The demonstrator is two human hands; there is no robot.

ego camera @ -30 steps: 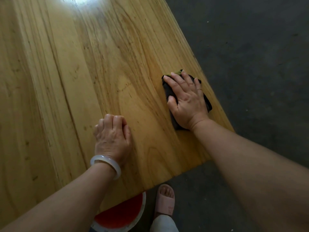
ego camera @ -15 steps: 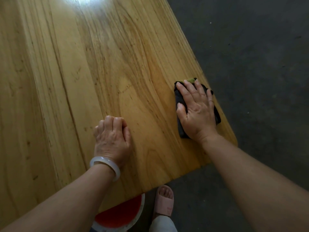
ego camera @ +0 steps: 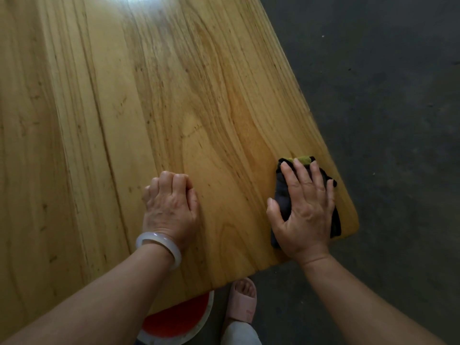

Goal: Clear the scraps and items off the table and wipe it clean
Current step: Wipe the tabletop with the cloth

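Straight, spread fingers (ego camera: pixel 304 176) of the right hand (ego camera: pixel 305 217), pressed flat on a dark cloth (ego camera: pixel 282 195), curled round nothing. Curled fingers of the left hand (ego camera: pixel 170 207), knuckles down on the wood, nothing visible inside the fist. Beneath both, a broad wooden table (ego camera: pixel 174 95), streaked grain, glare patch at the far end. To the right, dark grey floor (ego camera: pixel 385 95). Cloth at the table's near right corner, a yellow-green strip showing past the fingertips. Under the near edge, a red basin (ego camera: pixel 179 322) with a white rim; just beside it, a pink slipper (ego camera: pixel 242 305). On the left wrist, a pale bangle (ego camera: pixel 159 242).
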